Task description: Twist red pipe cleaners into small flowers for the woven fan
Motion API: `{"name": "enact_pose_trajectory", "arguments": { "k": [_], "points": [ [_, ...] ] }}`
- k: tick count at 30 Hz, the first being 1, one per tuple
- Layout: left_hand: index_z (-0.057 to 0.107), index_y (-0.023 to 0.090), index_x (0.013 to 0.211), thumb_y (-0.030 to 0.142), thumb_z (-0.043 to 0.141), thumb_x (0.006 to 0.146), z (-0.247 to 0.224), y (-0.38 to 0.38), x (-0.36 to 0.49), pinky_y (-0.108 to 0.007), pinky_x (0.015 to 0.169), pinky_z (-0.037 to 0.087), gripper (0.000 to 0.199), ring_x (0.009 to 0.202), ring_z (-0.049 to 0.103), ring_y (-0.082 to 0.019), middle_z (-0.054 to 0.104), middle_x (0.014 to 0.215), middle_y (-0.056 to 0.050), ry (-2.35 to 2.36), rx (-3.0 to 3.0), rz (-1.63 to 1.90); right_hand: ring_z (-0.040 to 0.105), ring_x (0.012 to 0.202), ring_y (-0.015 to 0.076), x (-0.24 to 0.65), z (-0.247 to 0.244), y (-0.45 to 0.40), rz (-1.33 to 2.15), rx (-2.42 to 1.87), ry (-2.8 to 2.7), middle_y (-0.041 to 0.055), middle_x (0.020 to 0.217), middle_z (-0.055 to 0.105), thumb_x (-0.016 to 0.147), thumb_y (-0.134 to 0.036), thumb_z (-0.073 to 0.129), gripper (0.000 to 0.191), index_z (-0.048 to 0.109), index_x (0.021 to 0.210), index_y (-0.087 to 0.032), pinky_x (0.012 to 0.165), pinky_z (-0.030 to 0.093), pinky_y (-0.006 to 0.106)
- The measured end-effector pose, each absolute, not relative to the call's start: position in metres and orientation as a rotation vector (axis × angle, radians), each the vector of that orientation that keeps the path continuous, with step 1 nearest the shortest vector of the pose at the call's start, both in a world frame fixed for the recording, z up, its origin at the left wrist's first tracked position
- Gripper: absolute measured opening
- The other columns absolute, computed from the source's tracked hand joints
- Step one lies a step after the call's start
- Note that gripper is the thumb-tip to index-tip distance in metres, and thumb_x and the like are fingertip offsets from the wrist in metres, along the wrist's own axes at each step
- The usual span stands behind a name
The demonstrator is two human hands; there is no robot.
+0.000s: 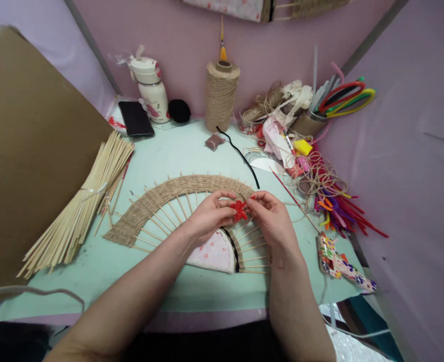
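Observation:
Between my fingertips is a small red flower shape, looped from what looks like fuzzy pipe cleaner. My left hand pinches its left side with thumb and fingers. On the other side my right hand grips its right edge between thumb and forefinger. Both hands are above a woven fan lying on the table, with a twine band over thin wooden ribs. The fan's inner part is a white patterned cloth piece edged with a black braid. My hands and forearms hide the fan's right portion.
A bundle of wooden sticks lies left, near a phone and a bottle. A twine cone stands at the back beside a black pipe cleaner. Colourful pipe cleaners and tangled twine crowd the right.

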State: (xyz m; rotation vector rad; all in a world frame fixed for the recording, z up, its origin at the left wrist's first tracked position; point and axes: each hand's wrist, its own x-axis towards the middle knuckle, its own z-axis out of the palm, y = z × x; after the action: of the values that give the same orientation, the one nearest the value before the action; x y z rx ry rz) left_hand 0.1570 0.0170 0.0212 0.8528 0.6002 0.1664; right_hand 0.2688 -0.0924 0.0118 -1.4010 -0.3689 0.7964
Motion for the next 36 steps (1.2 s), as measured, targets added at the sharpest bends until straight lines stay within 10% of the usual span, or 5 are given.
{"name": "enact_pose_trajectory", "arguments": {
  "k": [36],
  "points": [
    [0.060,0.017,0.097,0.014,0.083,0.058,0.014,0.016,0.158,-0.024,0.071,0.053,0.046,0.072,0.069,-0.012,0.070,0.085,-0.001,0.495,0.868,0.414,0.047,0.058,0.0113,0.266,0.006,-0.092,0.722,-1.648,-0.505,-0.0031,0.064,0.056,0.076,-0.034,0.065,0.017,0.059,0.074,-0.019,0.055,0.036,0.025]
  ]
}}
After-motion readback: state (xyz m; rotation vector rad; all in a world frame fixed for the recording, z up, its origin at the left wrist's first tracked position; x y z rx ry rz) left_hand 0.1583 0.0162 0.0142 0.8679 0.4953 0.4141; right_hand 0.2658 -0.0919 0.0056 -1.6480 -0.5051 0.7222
